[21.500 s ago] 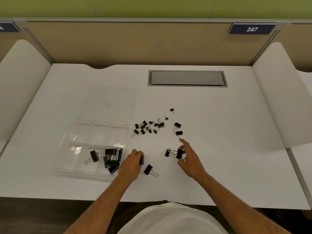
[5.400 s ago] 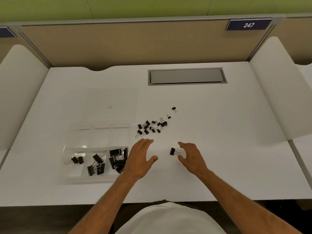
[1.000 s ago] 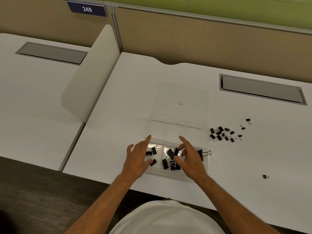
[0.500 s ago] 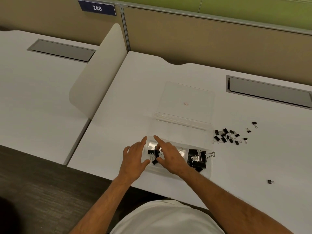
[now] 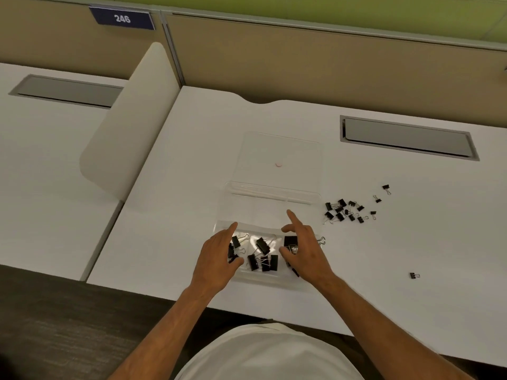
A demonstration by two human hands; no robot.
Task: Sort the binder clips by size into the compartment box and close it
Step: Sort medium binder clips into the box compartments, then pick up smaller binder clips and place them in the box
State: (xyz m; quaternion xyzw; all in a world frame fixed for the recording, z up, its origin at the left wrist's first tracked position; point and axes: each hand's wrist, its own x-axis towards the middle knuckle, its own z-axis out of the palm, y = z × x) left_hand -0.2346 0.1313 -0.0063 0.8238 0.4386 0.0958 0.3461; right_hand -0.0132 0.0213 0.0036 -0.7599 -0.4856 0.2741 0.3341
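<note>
A clear compartment box [image 5: 270, 207] lies open on the white desk, its lid [image 5: 279, 160] flat behind it. Black binder clips fill its near row: small ones at the left [image 5: 236, 242], medium ones in the middle [image 5: 263, 256], large ones at the right [image 5: 290, 240] partly hidden. My left hand [image 5: 218, 256] rests at the box's left near corner, fingers relaxed. My right hand [image 5: 304, 248] hovers over the right near compartment, index finger straight, holding nothing I can see. A cluster of tiny clips [image 5: 347, 211] lies right of the box.
One lone small clip [image 5: 414, 275] lies on the desk [image 5: 178, 215] far right. A grey cable hatch [image 5: 406, 137] is set into the desk at the back right. A curved white divider [image 5: 129, 122] stands at the left. The desk's front edge is close to the box.
My right hand has shifted from the left near compartment to the right one. The left hand has stayed at the box's left corner. The view has drifted slightly.
</note>
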